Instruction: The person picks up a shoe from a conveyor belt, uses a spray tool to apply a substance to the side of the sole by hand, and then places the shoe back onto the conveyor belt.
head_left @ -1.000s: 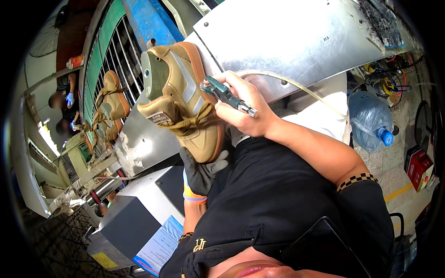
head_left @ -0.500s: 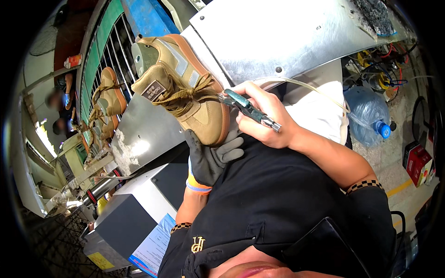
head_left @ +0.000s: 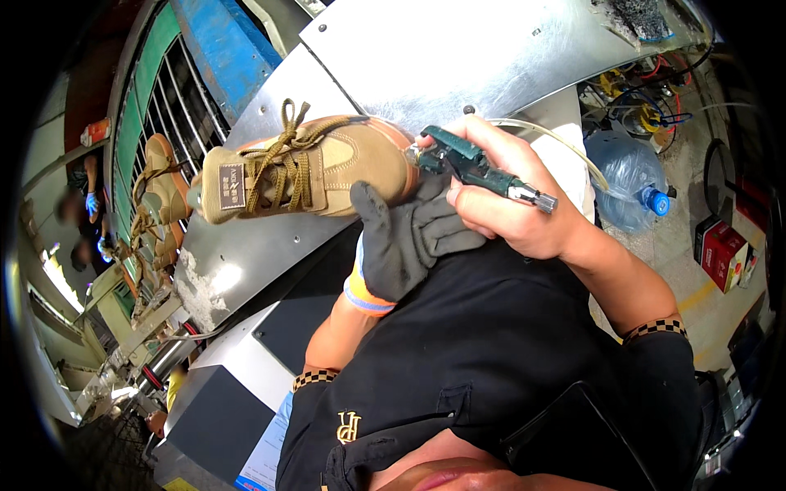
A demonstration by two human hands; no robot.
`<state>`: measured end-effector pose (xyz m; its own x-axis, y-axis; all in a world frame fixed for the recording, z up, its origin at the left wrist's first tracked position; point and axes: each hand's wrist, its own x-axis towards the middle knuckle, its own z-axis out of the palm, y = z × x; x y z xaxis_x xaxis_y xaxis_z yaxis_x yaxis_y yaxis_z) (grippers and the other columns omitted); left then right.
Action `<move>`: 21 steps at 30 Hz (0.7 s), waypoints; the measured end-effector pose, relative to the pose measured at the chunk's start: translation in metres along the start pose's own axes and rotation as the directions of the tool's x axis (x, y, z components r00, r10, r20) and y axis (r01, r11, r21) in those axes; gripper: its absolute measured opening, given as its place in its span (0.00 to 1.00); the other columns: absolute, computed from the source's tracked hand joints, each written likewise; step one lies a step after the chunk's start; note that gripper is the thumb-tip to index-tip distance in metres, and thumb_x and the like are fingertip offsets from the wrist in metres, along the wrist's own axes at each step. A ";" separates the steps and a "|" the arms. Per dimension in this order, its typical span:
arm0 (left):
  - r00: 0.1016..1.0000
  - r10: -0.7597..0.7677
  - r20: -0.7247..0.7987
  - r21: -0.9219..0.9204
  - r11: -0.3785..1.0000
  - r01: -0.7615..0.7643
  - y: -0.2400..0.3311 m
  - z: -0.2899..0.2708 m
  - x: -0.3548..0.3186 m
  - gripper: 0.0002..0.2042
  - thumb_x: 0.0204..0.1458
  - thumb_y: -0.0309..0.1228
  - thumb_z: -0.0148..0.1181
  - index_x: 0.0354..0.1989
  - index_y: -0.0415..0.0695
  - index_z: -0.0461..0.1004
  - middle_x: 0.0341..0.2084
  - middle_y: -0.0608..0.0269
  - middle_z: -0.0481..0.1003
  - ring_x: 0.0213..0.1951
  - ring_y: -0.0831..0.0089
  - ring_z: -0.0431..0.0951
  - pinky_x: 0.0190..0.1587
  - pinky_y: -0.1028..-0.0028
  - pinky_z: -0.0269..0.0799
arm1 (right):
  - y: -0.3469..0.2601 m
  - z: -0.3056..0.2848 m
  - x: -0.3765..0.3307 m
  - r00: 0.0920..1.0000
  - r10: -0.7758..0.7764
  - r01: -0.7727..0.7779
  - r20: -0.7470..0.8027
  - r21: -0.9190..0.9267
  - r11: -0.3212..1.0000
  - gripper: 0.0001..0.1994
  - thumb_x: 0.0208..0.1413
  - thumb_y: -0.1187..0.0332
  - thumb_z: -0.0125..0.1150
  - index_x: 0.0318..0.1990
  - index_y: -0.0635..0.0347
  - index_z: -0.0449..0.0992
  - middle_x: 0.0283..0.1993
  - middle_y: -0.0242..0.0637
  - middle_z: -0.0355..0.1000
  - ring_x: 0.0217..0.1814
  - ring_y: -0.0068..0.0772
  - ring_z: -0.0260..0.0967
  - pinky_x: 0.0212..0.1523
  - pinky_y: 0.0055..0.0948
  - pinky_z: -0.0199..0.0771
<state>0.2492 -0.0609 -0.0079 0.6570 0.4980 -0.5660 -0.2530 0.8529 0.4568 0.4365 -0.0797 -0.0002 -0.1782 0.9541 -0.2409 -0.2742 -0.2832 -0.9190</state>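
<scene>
A tan sneaker (head_left: 352, 159) with brown laces lies on its side, its toe toward my right hand and its heel over the metal table (head_left: 254, 237). My left hand (head_left: 409, 237), in a grey-black work glove, cradles the toe: the thumb presses against the upper and the fingers reach under it. My right hand (head_left: 524, 180) is bare and closed around a green air tool (head_left: 471, 159) with a lever and a silver end piece. The tool's front end is right at the shoe's toe; whether it touches cannot be made out.
Several similar sneakers (head_left: 160, 192) stand at the left by a green-edged metal rack (head_left: 176, 90). A pale hose (head_left: 565, 143) runs at the right, past a large clear water bottle (head_left: 626, 184). A red box (head_left: 720, 254) sits on the floor. Another person (head_left: 88, 213) is far left.
The shoe has turned so its toe now points right and its heel left. My left hand has moved up and right with it. My right hand, with the air tool, has shifted right.
</scene>
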 end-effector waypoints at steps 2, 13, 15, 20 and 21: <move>0.995 0.034 0.096 -0.104 0.994 -0.024 -0.001 0.000 0.016 0.59 0.45 0.78 0.30 0.71 0.33 0.42 0.59 0.44 0.67 0.54 0.56 0.75 0.59 0.62 0.71 | 0.000 0.002 -0.002 0.998 -0.031 0.030 -0.052 -0.014 0.999 0.19 0.53 0.77 0.51 0.54 0.65 0.66 0.27 0.27 0.66 0.21 0.13 0.58 0.23 0.19 0.60; 0.969 0.196 0.153 0.712 0.658 -0.246 0.020 -0.029 0.021 0.30 0.60 0.51 0.49 0.59 0.35 0.64 0.52 0.54 0.72 0.53 0.67 0.74 0.56 0.70 0.69 | 0.028 0.033 -0.007 0.940 -0.274 0.213 -0.204 -0.274 0.938 0.24 0.51 0.80 0.53 0.58 0.70 0.63 0.26 0.29 0.69 0.25 0.14 0.63 0.29 0.18 0.63; 0.944 0.249 0.215 0.883 0.363 -0.297 0.039 -0.041 -0.008 0.27 0.58 0.39 0.58 0.61 0.35 0.62 0.55 0.53 0.71 0.56 0.67 0.72 0.58 0.70 0.68 | 0.030 0.030 -0.007 0.930 -0.313 0.227 -0.192 -0.368 0.902 0.26 0.46 0.77 0.57 0.56 0.65 0.64 0.26 0.43 0.73 0.22 0.32 0.72 0.28 0.26 0.68; 0.307 0.894 0.327 0.856 -0.143 -0.498 0.121 -0.087 -0.113 0.34 0.48 0.35 0.66 0.63 0.35 0.62 0.55 0.50 0.71 0.56 0.63 0.72 0.59 0.66 0.67 | 0.029 0.020 0.001 0.944 -0.264 0.234 -0.196 -0.164 0.958 0.21 0.56 0.76 0.51 0.58 0.69 0.64 0.27 0.30 0.67 0.26 0.16 0.65 0.30 0.20 0.66; 0.313 0.917 0.246 0.928 -0.129 -0.351 0.126 -0.106 -0.122 0.36 0.46 0.35 0.68 0.63 0.35 0.62 0.56 0.50 0.71 0.57 0.62 0.72 0.59 0.65 0.67 | 0.032 0.016 0.009 0.952 -0.255 0.233 -0.172 -0.137 0.963 0.21 0.56 0.76 0.51 0.58 0.70 0.64 0.26 0.30 0.67 0.26 0.17 0.65 0.30 0.20 0.66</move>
<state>0.0623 0.0020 0.0459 0.1484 0.8999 0.4102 0.4606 -0.4299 0.7765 0.4112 -0.0821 -0.0268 0.0627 0.9968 -0.0486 -0.1762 -0.0369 -0.9837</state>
